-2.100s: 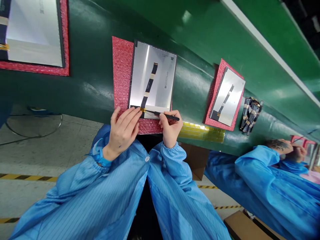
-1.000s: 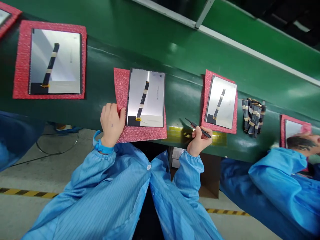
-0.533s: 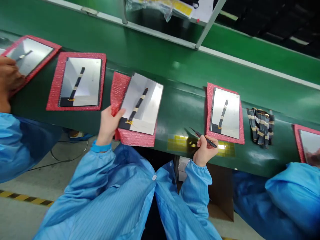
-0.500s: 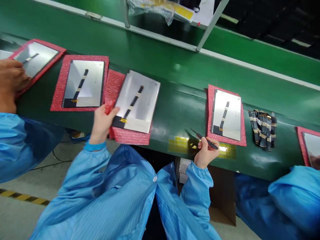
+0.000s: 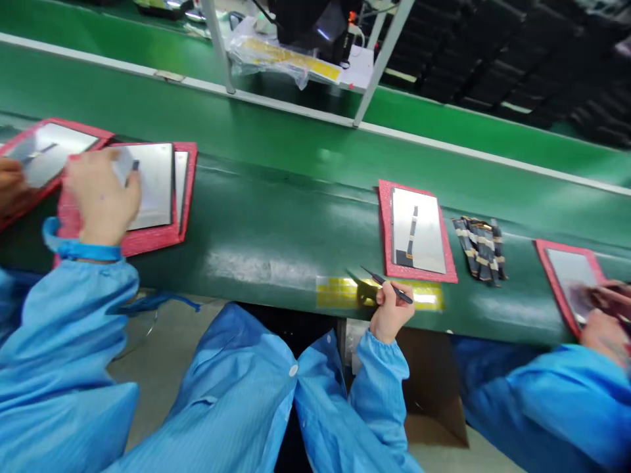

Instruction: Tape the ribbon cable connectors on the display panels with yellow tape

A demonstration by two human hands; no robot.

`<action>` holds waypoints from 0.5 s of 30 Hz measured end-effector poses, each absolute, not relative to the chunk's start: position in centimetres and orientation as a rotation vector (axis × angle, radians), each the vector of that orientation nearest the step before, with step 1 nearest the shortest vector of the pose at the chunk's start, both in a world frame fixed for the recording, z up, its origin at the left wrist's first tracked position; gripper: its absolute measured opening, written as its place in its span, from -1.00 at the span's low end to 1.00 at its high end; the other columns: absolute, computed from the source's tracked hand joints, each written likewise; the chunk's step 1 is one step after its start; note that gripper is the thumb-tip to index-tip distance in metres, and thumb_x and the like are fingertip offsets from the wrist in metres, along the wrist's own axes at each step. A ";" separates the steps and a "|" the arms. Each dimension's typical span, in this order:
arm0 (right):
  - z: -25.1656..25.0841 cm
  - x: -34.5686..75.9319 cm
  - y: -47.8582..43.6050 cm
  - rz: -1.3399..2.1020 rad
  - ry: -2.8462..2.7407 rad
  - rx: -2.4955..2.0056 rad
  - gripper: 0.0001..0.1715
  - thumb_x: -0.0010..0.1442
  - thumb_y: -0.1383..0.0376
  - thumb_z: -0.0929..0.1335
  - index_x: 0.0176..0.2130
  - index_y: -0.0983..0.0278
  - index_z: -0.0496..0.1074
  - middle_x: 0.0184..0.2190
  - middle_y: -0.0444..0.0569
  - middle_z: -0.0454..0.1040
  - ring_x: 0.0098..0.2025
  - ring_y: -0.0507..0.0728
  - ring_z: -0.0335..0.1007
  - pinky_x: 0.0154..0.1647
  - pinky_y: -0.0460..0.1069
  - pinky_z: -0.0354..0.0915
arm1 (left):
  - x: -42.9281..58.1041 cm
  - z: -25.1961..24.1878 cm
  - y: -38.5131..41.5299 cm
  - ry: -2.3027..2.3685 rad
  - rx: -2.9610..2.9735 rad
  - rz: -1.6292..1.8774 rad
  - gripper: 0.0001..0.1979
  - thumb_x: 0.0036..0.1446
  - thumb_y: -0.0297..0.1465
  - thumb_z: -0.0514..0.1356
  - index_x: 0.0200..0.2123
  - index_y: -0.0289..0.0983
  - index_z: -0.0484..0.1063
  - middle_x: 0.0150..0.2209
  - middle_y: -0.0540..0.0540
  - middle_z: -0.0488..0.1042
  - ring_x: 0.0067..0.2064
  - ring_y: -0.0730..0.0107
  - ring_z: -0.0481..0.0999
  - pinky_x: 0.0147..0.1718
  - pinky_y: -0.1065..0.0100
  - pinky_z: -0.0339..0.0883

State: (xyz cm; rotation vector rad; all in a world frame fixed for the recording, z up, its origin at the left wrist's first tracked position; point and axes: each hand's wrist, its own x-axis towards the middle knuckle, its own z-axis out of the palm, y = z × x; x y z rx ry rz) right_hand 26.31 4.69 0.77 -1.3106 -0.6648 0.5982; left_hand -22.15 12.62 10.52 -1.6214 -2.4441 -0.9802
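At the far left, my left hand (image 5: 102, 196), blurred by motion, grips the left side of a silvery display panel (image 5: 155, 187) with pink bubble wrap under it. This panel overlaps another panel (image 5: 181, 187) lying on its own pink sheet; the hand hides much of the upper one. My right hand (image 5: 393, 311) pinches black tweezers (image 5: 387, 282), tips pointing up and left, above a strip of yellow tape pieces (image 5: 335, 293). Just beyond the tweezers, a display panel (image 5: 419, 230) with a dark flex cable (image 5: 413, 231) lies on pink bubble wrap (image 5: 387, 210).
Right of that panel lies a pile of flex cables (image 5: 480, 248) on the green bench (image 5: 276, 217). Co-workers' hands are at panels on both sides: one hand (image 5: 12, 187) at left, another (image 5: 606, 332) at right. A metal-framed shelf (image 5: 296, 108) stands behind.
My left hand has carried the display panel and its bubble wrap leftward onto the neighbouring panel. The right hand still holds the tweezers near the tape. A co-worker's hands have appeared at right; the view has shifted.
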 end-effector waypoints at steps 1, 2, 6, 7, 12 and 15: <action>1.0 26.3 4.2 0.595 -0.655 -1.307 -0.70 -0.05 0.24 0.52 -0.39 0.25 0.36 -0.70 -0.34 0.30 -0.68 -0.06 0.19 -0.64 -0.15 0.07 | -18.4 10.6 13.8 -2.457 -1.767 -1.024 -0.43 0.13 0.02 0.06 -0.11 -0.34 0.51 -0.01 -0.26 0.57 0.17 -0.23 0.45 0.06 -0.28 0.22; 1.3 26.3 3.7 0.592 -0.652 -1.309 -0.71 -0.04 0.24 0.51 -0.40 0.24 0.35 -0.70 -0.33 0.29 -0.68 -0.06 0.18 -0.64 -0.14 0.07 | -14.3 10.4 15.1 -2.470 -2.049 -1.022 -0.48 0.15 0.00 0.06 -0.08 -0.26 0.52 -0.07 -0.15 0.61 0.07 -0.09 0.54 0.02 -0.09 0.35; 2.1 26.8 1.3 0.561 -0.633 -1.310 -0.73 -0.01 0.27 0.50 -0.39 0.24 0.35 -0.67 -0.33 0.29 -0.68 -0.07 0.17 -0.62 -0.14 0.07 | 3.8 8.2 18.6 -2.371 -3.125 -0.754 -0.71 0.25 -0.21 0.06 -0.21 -0.21 0.53 -0.24 -0.06 0.66 -0.29 0.35 0.63 -0.28 0.33 0.50; 2.2 27.0 0.8 0.552 -0.627 -1.311 -0.74 0.00 0.27 0.50 -0.39 0.24 0.34 -0.67 -0.33 0.28 -0.68 -0.07 0.17 -0.62 -0.14 0.07 | 7.8 7.6 19.0 -2.349 -3.231 -0.673 -0.74 0.26 -0.25 0.08 -0.26 -0.24 0.52 -0.31 -0.07 0.65 -0.36 0.36 0.62 -0.34 0.36 0.49; 2.2 28.3 -1.8 0.519 -0.591 -1.355 -0.74 0.02 0.26 0.49 -0.38 0.24 0.34 -0.65 -0.33 0.27 -0.67 -0.08 0.16 -0.60 -0.14 0.07 | 20.0 5.1 19.6 -2.393 -3.170 -0.585 -0.78 0.26 -0.35 0.10 -0.27 -0.34 0.50 -0.18 -0.33 0.62 -0.06 0.06 0.62 -0.02 0.17 0.44; 2.2 29.1 -3.0 0.498 -0.554 -1.388 -0.72 0.01 0.24 0.50 -0.37 0.24 0.34 -0.64 -0.33 0.29 -0.66 -0.08 0.17 -0.60 -0.14 0.09 | 22.0 4.4 20.1 -2.458 -3.059 -0.635 -0.81 0.23 -0.39 0.11 -0.17 -0.32 0.48 0.02 -0.38 0.55 0.16 -0.06 0.49 0.14 0.10 0.32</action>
